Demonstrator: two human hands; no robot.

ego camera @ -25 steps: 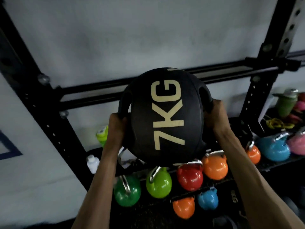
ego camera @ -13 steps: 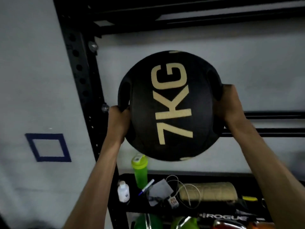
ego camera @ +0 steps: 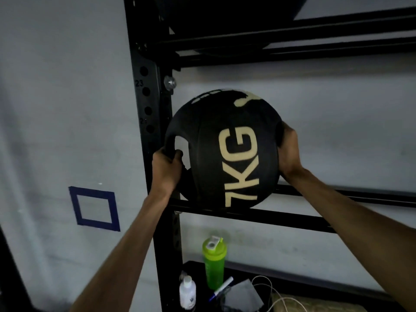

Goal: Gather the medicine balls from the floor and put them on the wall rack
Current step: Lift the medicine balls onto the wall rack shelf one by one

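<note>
Gripping the black 7KG medicine ball (ego camera: 225,154) by the moulded handle on its left edge with the left hand (ego camera: 166,170), fingers curled fully round it, and clamping the right hand (ego camera: 289,152) onto the handle recess at the right edge. Holding the ball low in the middle tier of the wall rack (ego camera: 247,216), just right of the perforated black upright (ego camera: 146,109), its lower curve overlapping the front rail; touching or just above, impossible to tell. Leaving bare wall above the ball up to the upper rails, where another dark ball (ego camera: 225,19) is sitting, and open rail stretching away to the right. Reaching both forearms over the lower shelf (ego camera: 292,278), well apart from the green shaker bottle (ego camera: 213,264), small white bottle (ego camera: 187,291) and pen (ego camera: 221,288) below. Showing a blue tape square (ego camera: 94,206) on the wall left of the upright.
</note>
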